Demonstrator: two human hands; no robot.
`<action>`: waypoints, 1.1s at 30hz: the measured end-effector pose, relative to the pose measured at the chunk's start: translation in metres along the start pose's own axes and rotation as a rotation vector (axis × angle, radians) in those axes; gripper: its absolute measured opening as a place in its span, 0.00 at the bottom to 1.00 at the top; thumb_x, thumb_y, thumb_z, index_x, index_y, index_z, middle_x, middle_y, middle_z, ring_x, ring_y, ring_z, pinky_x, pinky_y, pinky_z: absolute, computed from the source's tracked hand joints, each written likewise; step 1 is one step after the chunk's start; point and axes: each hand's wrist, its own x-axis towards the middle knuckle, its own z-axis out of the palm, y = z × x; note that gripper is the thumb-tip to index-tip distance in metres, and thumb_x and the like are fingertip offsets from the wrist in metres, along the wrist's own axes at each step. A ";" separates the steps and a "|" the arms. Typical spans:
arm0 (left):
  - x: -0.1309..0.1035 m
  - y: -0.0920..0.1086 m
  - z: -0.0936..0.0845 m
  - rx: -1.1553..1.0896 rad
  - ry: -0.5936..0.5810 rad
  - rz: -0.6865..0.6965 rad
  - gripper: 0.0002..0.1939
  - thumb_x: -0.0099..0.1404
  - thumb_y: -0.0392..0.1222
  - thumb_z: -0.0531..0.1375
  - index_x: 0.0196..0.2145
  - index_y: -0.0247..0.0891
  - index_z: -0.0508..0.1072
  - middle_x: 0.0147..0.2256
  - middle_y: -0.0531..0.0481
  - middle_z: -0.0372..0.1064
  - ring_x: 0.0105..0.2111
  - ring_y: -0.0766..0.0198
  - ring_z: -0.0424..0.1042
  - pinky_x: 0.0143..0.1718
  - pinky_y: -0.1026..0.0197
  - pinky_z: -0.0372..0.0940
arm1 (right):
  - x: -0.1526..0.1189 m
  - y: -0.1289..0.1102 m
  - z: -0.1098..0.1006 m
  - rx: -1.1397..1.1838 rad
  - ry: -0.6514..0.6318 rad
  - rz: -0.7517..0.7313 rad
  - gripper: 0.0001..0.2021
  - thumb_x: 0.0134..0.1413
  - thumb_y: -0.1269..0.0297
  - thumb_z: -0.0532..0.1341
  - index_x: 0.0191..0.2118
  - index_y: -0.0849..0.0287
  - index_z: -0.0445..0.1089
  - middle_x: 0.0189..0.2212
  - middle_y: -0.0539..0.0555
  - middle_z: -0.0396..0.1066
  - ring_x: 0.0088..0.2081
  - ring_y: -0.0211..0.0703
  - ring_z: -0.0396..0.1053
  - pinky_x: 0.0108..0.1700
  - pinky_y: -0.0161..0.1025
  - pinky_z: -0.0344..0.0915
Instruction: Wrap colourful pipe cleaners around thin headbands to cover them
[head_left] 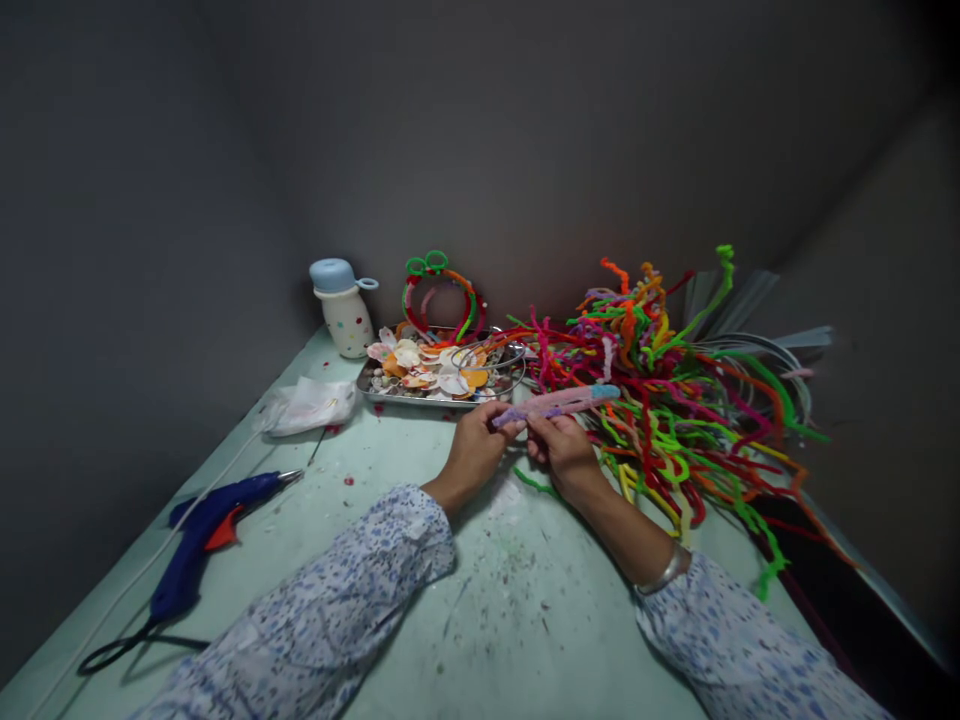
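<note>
Between my hands is a fuzzy strip of pipe cleaners [564, 402], pink and lilac with a light blue right end. My left hand [480, 437] is closed on its lilac left end. Fingers of my right hand [564, 447] pinch it from below, near the middle. The strip is held a little above the table, tilted up to the right. A loose green pipe cleaner [536, 482] lies under my right hand. Just beyond my hands stands a metal tray [442, 402] filled with flower-shaped pieces and small beads.
A large tangled heap of coloured pipe cleaners [660, 400] covers the right side. At the left lie a blue glue gun [187, 550] with its cord and a white plastic packet [311, 408]. A bottle [345, 315] and decorated headbands [442, 290] stand by the back wall.
</note>
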 end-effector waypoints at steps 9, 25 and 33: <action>0.005 -0.013 -0.004 0.007 0.044 -0.072 0.06 0.55 0.40 0.62 0.29 0.35 0.73 0.23 0.53 0.64 0.23 0.70 0.58 0.25 0.66 0.53 | -0.001 -0.001 0.001 -0.013 0.062 -0.062 0.18 0.45 0.48 0.61 0.19 0.59 0.65 0.10 0.47 0.62 0.11 0.30 0.54 0.12 0.29 0.48; 0.005 -0.010 -0.009 0.039 0.024 -0.084 0.11 0.52 0.46 0.65 0.25 0.35 0.72 0.21 0.54 0.62 0.22 0.70 0.57 0.24 0.66 0.52 | 0.001 0.001 -0.001 -0.095 0.057 -0.028 0.19 0.46 0.49 0.60 0.17 0.59 0.64 0.09 0.48 0.62 0.10 0.31 0.53 0.12 0.30 0.48; 0.006 -0.011 -0.007 0.068 0.048 -0.110 0.10 0.55 0.46 0.63 0.26 0.36 0.72 0.21 0.55 0.61 0.22 0.70 0.56 0.23 0.65 0.52 | 0.000 0.002 -0.002 -0.126 0.046 -0.022 0.20 0.47 0.48 0.59 0.16 0.59 0.64 0.08 0.47 0.60 0.11 0.31 0.52 0.12 0.30 0.48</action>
